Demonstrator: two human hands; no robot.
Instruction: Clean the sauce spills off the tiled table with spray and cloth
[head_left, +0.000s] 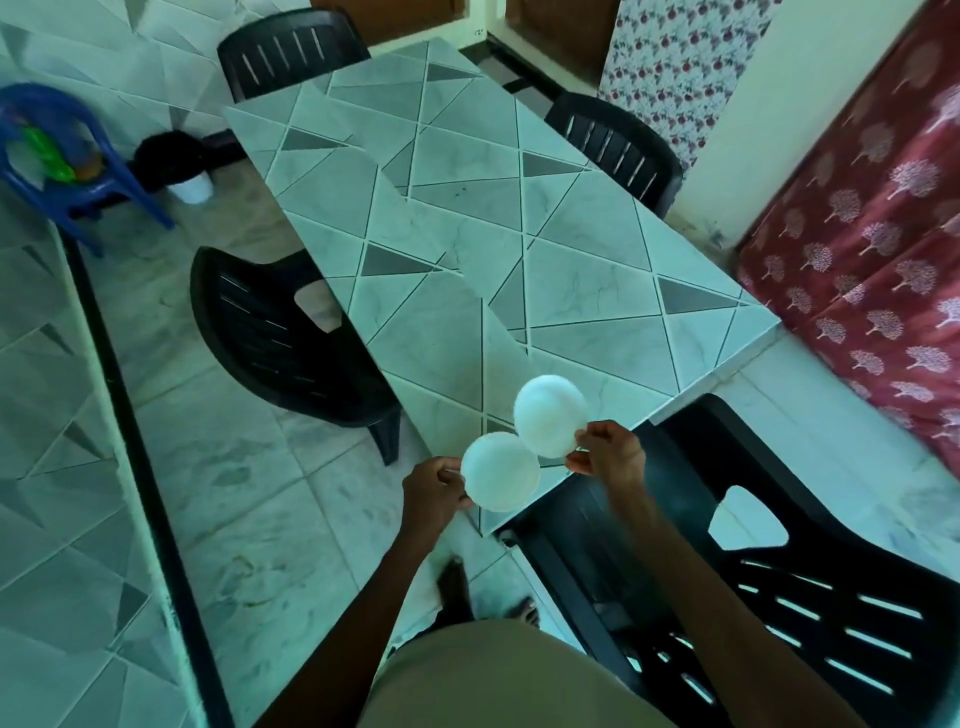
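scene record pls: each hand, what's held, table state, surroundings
left: left hand pinches rim of nearer white round dish
right: right hand pinches rim of farther white round dish
dishes: blurred, held over the table's near corner, edges overlapping in view
table: grey triangle-patterned tiled table; no spill clearly visible
seating: black slatted plastic chairs round it
aside: blue plastic chair far left, green item on it, unidentifiable
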